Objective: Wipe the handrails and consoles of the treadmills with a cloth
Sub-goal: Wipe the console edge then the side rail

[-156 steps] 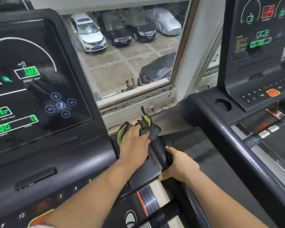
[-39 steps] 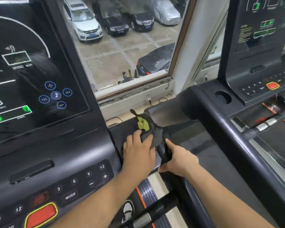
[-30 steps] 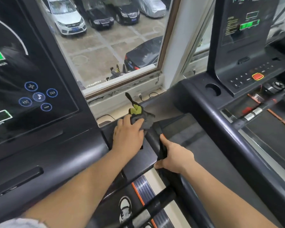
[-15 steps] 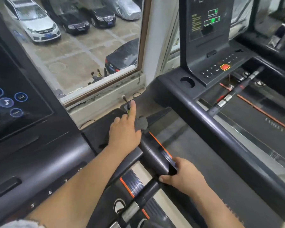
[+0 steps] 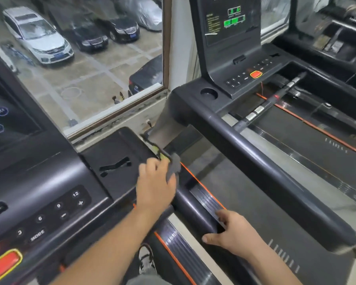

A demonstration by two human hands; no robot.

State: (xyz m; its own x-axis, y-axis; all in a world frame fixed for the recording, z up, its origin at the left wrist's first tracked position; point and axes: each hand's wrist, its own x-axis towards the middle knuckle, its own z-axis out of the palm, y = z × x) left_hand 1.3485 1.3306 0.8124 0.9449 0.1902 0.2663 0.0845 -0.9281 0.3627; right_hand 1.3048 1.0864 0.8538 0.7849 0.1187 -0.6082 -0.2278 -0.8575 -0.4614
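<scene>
My left hand (image 5: 155,186) grips a grey and yellow-green cloth (image 5: 169,161) at the right edge of the near treadmill's console tray (image 5: 115,149), where the right handrail (image 5: 191,208) begins. My right hand (image 5: 233,236) rests lower down on that black handrail, with its fingers curled over the outer side. The near console (image 5: 45,204) with number keys and a red stop button (image 5: 3,264) fills the left. A second treadmill's console (image 5: 234,64) and its left handrail (image 5: 261,169) stand to the right.
A window (image 5: 80,64) behind the consoles looks down on parked cars. The second treadmill has a round cup holder (image 5: 209,93) and a belt deck (image 5: 308,140). A narrow gap of floor (image 5: 212,161) separates the two machines. A third treadmill (image 5: 337,42) is at far right.
The view has swung right. My left hand has slid the cloth from the tray's back corner down toward the handrail's start. My right hand has moved down the handrail toward me.
</scene>
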